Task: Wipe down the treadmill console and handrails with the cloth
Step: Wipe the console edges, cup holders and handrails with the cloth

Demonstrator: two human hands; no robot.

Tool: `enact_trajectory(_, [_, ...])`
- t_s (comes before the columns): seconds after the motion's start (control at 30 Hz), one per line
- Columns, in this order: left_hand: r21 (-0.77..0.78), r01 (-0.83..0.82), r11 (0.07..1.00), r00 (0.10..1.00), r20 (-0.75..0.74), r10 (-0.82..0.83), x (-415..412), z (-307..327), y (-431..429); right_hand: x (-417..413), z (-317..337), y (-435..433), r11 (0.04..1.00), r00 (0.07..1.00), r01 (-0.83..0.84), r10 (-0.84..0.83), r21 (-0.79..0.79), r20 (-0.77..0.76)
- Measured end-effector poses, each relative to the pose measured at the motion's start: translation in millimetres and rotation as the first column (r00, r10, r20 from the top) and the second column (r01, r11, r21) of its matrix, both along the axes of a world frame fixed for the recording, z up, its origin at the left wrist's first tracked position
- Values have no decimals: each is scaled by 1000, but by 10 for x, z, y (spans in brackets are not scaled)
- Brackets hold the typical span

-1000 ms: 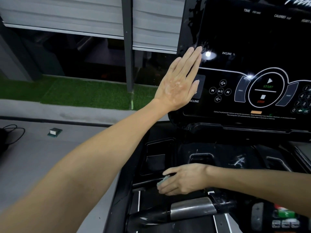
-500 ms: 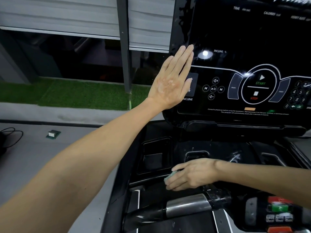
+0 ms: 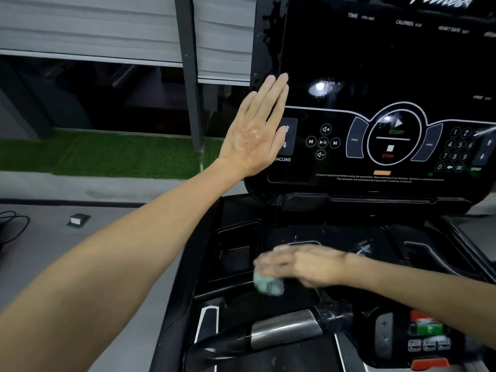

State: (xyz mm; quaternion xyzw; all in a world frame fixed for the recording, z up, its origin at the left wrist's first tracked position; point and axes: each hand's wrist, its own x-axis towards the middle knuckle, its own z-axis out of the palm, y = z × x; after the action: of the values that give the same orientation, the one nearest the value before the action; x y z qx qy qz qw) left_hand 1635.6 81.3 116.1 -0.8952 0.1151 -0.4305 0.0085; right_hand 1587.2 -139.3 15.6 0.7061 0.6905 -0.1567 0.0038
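Observation:
The black treadmill console (image 3: 381, 63) fills the upper right, its button panel showing START and STOP. My left hand (image 3: 257, 130) lies flat with straight fingers against the console's left edge, over the INCLINE button. Below it, my right hand (image 3: 303, 264), blurred by motion, presses a small pale-green cloth (image 3: 268, 284) onto the black tray (image 3: 236, 253) under the console. Most of the cloth is hidden under the fingers. A handrail with a silver grip section (image 3: 284, 328) runs across the bottom, just in front of my right hand.
A second button pad with red and green keys (image 3: 426, 331) sits at the lower right. Grey floor (image 3: 80, 251) lies to the left, with a small green-and-white block (image 3: 77, 220), a black cable at the far left, and a strip of green turf (image 3: 107, 157) beyond.
My right hand has slid the cloth leftward and slightly up across the tray and now shows motion blur. My left hand stays flat on the console's left edge.

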Motion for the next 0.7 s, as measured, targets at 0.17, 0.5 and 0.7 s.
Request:
enact_trajectory(0.17, [10, -4, 1000, 1000, -1, 4, 3, 2, 0, 258, 88, -170, 969, 927, 247, -238, 3, 291])
enact_trajectory(0.5, [20, -3, 1000, 1000, -9, 3, 11, -6, 16, 7, -67, 173, 945, 944, 325, -322, -46, 68])
enact_trajectory(0.7, [6, -3, 1000, 1000, -7, 3, 20, -16, 7, 337, 5, -495, 938, 930, 346, -345, 19, 125])
